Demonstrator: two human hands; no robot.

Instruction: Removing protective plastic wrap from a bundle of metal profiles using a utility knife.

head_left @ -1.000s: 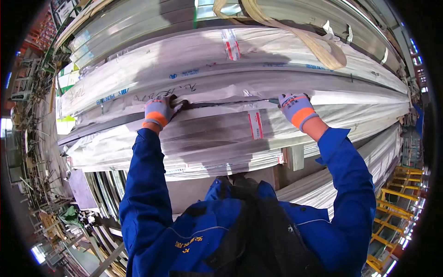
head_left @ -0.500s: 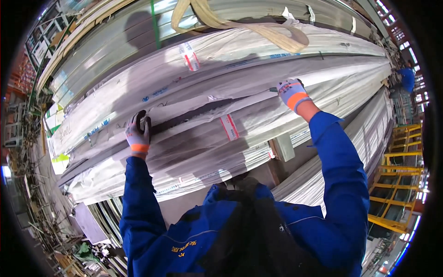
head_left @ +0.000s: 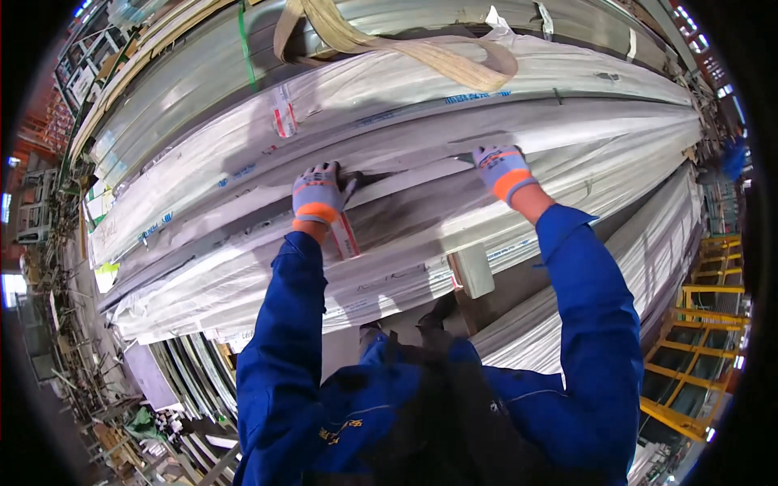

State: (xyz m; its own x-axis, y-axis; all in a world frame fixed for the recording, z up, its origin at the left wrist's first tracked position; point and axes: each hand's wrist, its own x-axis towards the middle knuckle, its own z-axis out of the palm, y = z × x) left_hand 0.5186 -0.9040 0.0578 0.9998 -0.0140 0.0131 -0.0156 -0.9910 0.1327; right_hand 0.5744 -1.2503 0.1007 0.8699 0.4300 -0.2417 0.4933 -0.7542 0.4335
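Observation:
Long bundles in pale plastic wrapping film (head_left: 421,194) lie across in front of me. A split in the film bares a dark long bar (head_left: 243,220) in the middle bundle. My left hand (head_left: 318,190), in a grey glove with dark fingertips and an orange cuff band, is closed on the film's edge at the split. Farther right, my right hand (head_left: 497,166), gloved alike, is closed at the same edge. A small dark pointed piece (head_left: 465,157) sticks out to its left; I cannot tell what it is.
A yellowish lifting sling (head_left: 405,44) lies over the far bundles, near a green strap (head_left: 246,49). A block (head_left: 476,271) stands by the near bundle. Yellow racking (head_left: 697,340) rises at the right. A blurred blue shape (head_left: 733,158) shows at the far right.
My left hand has moved right along the split, toward my right hand, and now holds the film edge. My right hand has shifted slightly left. The view has shifted a little.

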